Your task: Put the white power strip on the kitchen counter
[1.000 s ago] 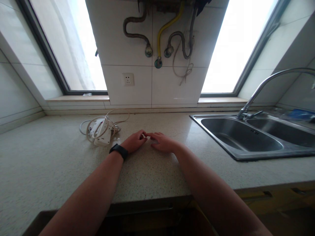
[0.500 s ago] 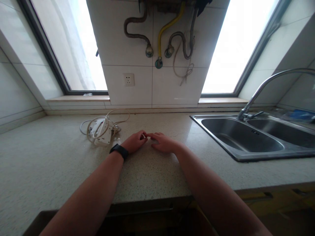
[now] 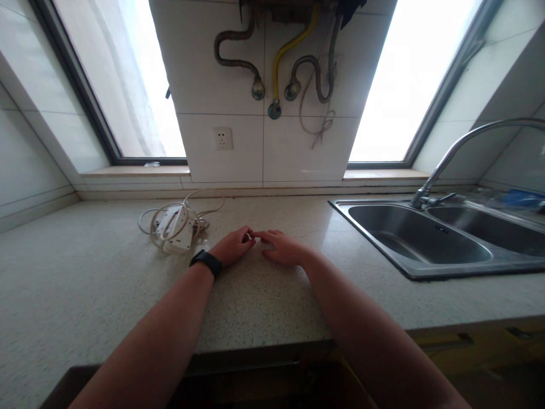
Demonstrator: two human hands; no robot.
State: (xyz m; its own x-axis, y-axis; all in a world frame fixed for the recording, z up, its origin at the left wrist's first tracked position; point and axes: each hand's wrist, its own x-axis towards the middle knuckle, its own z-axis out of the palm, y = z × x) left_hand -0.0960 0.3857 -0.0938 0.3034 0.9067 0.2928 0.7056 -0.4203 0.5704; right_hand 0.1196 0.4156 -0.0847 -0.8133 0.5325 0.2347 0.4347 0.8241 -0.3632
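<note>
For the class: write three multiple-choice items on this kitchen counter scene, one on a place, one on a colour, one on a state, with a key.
1. Where does the power strip lie?
A. left of the hands
B. in the sink
C. on the windowsill

2. What colour is the band on the left wrist?
A. red
B. black
C. yellow

3. How do the left hand and right hand stand?
A. raised high
B. far apart
C. fingertips meeting on the counter

Key: 1 A, it lies coiled beside the left hand; 2 B, it looks dark; 3 C, the fingertips meet.
</note>
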